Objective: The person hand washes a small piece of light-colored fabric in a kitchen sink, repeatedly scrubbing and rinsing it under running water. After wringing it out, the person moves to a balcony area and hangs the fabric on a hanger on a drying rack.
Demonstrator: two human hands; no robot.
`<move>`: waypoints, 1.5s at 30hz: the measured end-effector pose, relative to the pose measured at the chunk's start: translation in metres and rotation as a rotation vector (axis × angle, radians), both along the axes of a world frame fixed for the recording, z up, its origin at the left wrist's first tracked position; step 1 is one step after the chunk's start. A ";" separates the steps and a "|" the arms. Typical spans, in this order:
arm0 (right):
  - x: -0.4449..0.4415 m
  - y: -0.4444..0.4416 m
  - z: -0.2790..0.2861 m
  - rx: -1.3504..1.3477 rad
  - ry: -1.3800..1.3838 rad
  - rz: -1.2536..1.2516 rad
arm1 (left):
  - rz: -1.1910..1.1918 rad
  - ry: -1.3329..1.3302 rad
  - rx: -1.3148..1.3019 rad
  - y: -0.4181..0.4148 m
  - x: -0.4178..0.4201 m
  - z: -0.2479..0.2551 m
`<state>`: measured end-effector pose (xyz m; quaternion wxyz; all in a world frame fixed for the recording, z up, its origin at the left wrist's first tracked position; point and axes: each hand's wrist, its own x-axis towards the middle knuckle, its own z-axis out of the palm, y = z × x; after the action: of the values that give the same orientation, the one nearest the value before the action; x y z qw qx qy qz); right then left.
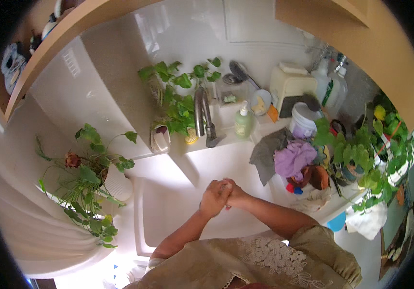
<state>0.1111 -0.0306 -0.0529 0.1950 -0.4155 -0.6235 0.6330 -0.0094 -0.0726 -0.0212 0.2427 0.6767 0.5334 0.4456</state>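
Observation:
Over a white sink basin (170,213), my left hand (215,198) and my right hand (236,195) are clasped together. The arm from the lower left ends in the hand whose fingers wrap over the other. Palms and several fingers are hidden, and no object shows between the hands. Beyond them stands a metal faucet (199,112) with a dark lever (212,137) beside it. A green pump soap bottle (243,123) is on the back ledge, to the right of the faucet. No water stream is visible.
Grey cloth (270,153) and purple cloth (295,159) lie at the basin's right edge, near a white tub (304,123). A potted plant (118,184) stands left of the basin; leafy plants (355,151) trail at right. A yellow-handled brush (191,136) sits below the faucet plant.

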 end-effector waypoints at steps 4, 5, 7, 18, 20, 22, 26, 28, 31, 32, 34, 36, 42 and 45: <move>0.001 -0.011 0.000 0.564 -0.121 -0.050 | 0.118 -0.063 -0.167 0.007 -0.005 0.002; -0.002 -0.023 0.019 0.682 -0.146 -0.122 | 0.167 -0.113 -0.216 0.009 -0.009 0.000; -0.002 -0.039 0.053 0.846 -0.366 -0.069 | 0.208 -0.260 -0.387 0.015 -0.014 -0.002; 0.004 -0.023 0.048 0.716 0.033 -0.239 | 0.217 0.142 -0.043 0.001 0.013 0.046; 0.007 -0.021 0.054 0.564 -0.004 -0.221 | 0.190 0.264 0.106 0.003 0.014 0.052; 0.007 -0.021 0.060 0.420 -0.027 -0.180 | 0.158 0.364 0.215 0.004 0.013 0.060; 0.007 -0.018 0.064 0.339 0.086 -0.046 | 0.041 0.510 0.332 0.006 0.009 0.074; 0.006 -0.021 0.069 0.199 0.147 0.027 | -0.021 0.561 0.370 0.007 0.003 0.075; 0.001 -0.026 0.062 0.105 0.336 0.055 | -0.118 0.594 0.404 0.012 -0.006 0.075; 0.001 -0.024 0.059 -0.047 0.346 0.109 | -0.161 0.593 0.406 0.013 -0.008 0.078; 0.003 -0.020 0.054 -0.353 0.360 0.213 | -0.237 0.509 0.374 0.015 -0.009 0.079; 0.000 -0.026 0.052 -0.466 0.428 0.169 | -0.295 0.350 0.306 0.017 -0.010 0.079; -0.002 -0.032 0.044 -0.631 0.479 0.152 | -0.376 0.063 0.043 0.025 -0.025 0.036; -0.005 -0.030 0.027 -0.735 0.506 0.166 | -0.399 -0.029 -0.094 0.027 -0.027 0.026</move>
<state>0.1064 -0.0609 -0.0258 0.1295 -0.2382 -0.3213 0.9074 -0.0367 -0.0452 0.0050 0.3652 0.7503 0.4056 0.3730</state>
